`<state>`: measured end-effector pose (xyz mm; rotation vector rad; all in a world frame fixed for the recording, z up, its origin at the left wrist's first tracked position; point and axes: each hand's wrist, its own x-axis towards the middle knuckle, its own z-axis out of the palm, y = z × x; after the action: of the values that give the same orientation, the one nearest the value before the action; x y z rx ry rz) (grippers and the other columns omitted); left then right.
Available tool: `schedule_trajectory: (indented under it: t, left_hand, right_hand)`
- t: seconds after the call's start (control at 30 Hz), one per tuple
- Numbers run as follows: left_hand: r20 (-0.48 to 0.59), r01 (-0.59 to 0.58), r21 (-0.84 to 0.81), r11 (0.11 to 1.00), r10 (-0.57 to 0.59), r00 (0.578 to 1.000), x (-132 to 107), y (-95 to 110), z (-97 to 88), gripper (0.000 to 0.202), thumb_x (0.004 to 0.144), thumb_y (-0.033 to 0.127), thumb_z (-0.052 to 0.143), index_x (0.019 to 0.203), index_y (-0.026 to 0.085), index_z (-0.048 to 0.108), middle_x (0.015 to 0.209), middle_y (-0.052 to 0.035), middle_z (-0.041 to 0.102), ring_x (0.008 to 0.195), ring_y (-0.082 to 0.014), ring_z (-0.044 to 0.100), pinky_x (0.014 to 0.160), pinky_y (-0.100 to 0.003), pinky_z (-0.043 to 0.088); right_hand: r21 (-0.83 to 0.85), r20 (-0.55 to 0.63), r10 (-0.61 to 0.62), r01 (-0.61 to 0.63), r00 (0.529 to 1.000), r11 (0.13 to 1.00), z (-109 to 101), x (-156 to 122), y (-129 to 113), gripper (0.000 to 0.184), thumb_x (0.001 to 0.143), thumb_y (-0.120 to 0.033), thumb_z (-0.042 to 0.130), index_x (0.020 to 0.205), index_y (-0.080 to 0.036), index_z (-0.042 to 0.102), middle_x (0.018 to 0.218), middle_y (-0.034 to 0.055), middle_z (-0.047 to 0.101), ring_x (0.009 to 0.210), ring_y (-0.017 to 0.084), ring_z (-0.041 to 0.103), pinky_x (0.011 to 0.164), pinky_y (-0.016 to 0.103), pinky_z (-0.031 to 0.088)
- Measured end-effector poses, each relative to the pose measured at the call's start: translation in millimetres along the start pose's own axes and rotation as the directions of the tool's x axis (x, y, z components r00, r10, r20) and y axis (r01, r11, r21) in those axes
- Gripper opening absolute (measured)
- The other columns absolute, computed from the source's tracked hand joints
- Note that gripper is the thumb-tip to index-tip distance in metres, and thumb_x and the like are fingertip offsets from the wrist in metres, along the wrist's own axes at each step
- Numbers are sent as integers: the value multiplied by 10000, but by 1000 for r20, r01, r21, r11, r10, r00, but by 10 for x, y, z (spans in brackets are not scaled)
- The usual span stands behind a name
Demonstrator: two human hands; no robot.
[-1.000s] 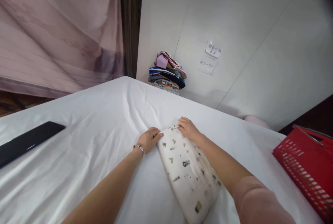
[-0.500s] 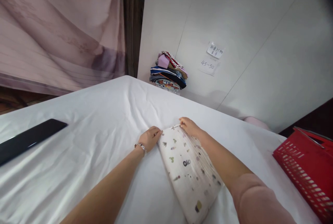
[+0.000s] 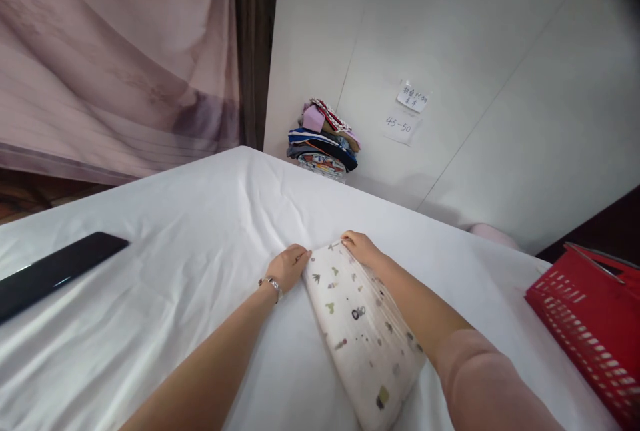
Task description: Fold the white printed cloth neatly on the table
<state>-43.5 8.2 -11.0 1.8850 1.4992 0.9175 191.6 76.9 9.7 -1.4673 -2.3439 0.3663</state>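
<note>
A folded white cloth point(image 3: 363, 331) printed with small coloured figures lies on the white sheet point(image 3: 175, 271) in front of me. My left hand point(image 3: 288, 265), with a bracelet at the wrist, pinches the far left corner of the cloth with curled fingers. My right hand point(image 3: 361, 248) grips the far right corner, fingers curled over the edge. My right forearm lies along the cloth's right side. Both hands sit at the far end of the fold.
A black flat object point(image 3: 53, 272) lies at the left edge of the sheet. A stack of folded clothes point(image 3: 323, 141) stands at the far corner by the wall. A red plastic basket point(image 3: 593, 321) sits at the right. Paper notes point(image 3: 406, 111) hang on the wall.
Almost nothing has changed. Both hands stay on the far corners of the cloth, with the right hand shifted very slightly toward me.
</note>
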Motion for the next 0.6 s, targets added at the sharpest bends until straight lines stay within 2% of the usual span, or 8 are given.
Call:
schedule_trajectory:
  t: [0.2, 0.43, 0.5, 0.6]
  left_hand:
    - [-9, 13, -3, 1000, -13, 1000, 7, -8, -3, 336, 850, 408, 354, 702, 223, 593, 876, 6, 595, 743, -130, 553, 685, -262, 401]
    - [-24, -1, 5, 1000, 1, 1000, 8, -2, 0, 352, 854, 405, 348, 662, 209, 569, 845, 0, 586, 724, -126, 552, 669, -256, 397]
    - [-22, 7, 5, 1000, -7, 1000, 7, -4, -2, 344, 850, 406, 356, 666, 212, 573, 848, 4, 587, 716, -124, 552, 667, -255, 398]
    - [-23, 11, 6, 1000, -11, 1000, 9, -6, -4, 334, 844, 405, 365, 672, 217, 583, 846, 8, 589, 709, -124, 556, 669, -254, 401]
  right_hand:
    - [-53, -19, -39, 38, 999, 998, -1, -16, 8, 228, 839, -218, 462, 1001, -223, 623, 1041, 29, 643, 990, 170, 559, 894, 293, 375]
    - [-96, 12, -19, 20, 1000, 995, -11, -3, 10, 241, 858, -223, 426, 932, -229, 656, 966, 14, 670, 948, 170, 584, 873, 296, 389]
    - [-114, -21, 2, -4, 1000, 994, -11, -45, -65, 264, 864, -233, 412, 1029, -220, 618, 1069, 37, 634, 1072, 195, 523, 941, 354, 337]
    - [-161, -99, 23, -39, 995, 986, 27, -161, -233, 385, 876, -287, 393, 1241, -186, 465, 1302, 89, 472, 1270, 243, 313, 1028, 455, 193]
